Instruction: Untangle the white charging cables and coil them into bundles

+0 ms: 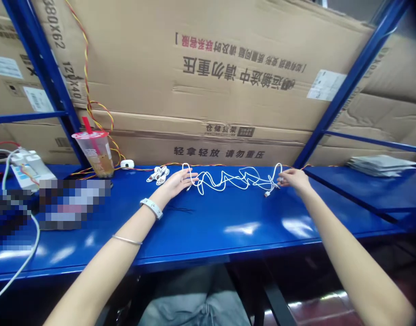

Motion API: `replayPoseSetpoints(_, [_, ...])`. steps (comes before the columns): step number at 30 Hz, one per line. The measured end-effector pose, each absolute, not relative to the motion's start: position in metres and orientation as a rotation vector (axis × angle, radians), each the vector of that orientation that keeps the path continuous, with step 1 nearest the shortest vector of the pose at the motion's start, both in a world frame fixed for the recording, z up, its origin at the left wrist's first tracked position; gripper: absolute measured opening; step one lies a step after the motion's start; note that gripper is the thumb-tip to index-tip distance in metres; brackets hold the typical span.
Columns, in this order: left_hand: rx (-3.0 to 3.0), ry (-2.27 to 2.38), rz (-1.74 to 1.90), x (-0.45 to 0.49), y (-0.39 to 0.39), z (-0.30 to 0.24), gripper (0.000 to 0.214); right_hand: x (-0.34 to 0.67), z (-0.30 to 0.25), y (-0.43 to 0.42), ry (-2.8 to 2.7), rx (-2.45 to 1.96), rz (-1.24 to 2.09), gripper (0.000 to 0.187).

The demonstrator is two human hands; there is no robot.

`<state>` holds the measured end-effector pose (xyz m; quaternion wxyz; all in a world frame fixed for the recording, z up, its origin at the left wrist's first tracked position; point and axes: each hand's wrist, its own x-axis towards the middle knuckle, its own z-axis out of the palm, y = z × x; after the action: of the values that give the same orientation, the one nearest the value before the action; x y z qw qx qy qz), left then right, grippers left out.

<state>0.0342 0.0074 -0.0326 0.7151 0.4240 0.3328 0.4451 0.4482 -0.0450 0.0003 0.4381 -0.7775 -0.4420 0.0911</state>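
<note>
A long white charging cable [224, 183] lies in loose, wavy loops across the blue shelf, with one plug [267, 194] near its right end. My left hand [176, 184] is at the cable's left end, fingers stretched out and apart, with a loop touching them. At the other end, the fingertips of my right hand [294, 179] are pinched on the cable, where a loop stands up. Just left of my left hand sit small bundles of coiled white cable [158, 175].
A drink cup [95, 154] with a red straw and a white case [127, 164] stand at the back left. Farther left is a white power strip [33, 171]. Flat packets [380, 165] are stacked at right. Cardboard [201, 104] closes off the back, between blue posts.
</note>
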Motion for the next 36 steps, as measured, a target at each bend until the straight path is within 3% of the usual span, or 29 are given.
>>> replayPoseSetpoints(4, [1.103,0.94,1.013,0.041,0.005,-0.035,0.036,0.457,-0.016,-0.041,-1.116,-2.093,0.306,0.002])
replayPoseSetpoints(10, [1.209,1.078,1.047,0.039,0.009,-0.036,0.037,0.459,-0.025,-0.031,-1.383,-2.318,0.025,0.012])
replayPoseSetpoints(16, [1.626,1.317,1.206,0.009,0.021,-0.026,0.02,0.448,-0.005,-0.037,-1.484,-2.299,-0.086,0.026])
replayPoseSetpoints(21, [2.065,1.784,1.142,-0.028,0.026,-0.017,0.024,0.402,0.014,-0.038,-1.534,-2.051,-0.298,0.029])
replayPoseSetpoints(25, [2.199,2.092,0.867,-0.038,0.022,-0.019,0.02,0.34,0.022,-0.032,-1.637,-1.801,-0.201,0.027])
replayPoseSetpoints(30, [2.304,2.313,0.596,-0.03,0.016,-0.029,0.033,0.259,0.022,-0.026,-1.813,-1.604,-0.05,0.023])
replayPoseSetpoints(36, [2.253,2.272,0.737,-0.035,0.022,-0.03,0.017,0.193,0.021,-0.021,-1.906,-1.499,0.2,0.02])
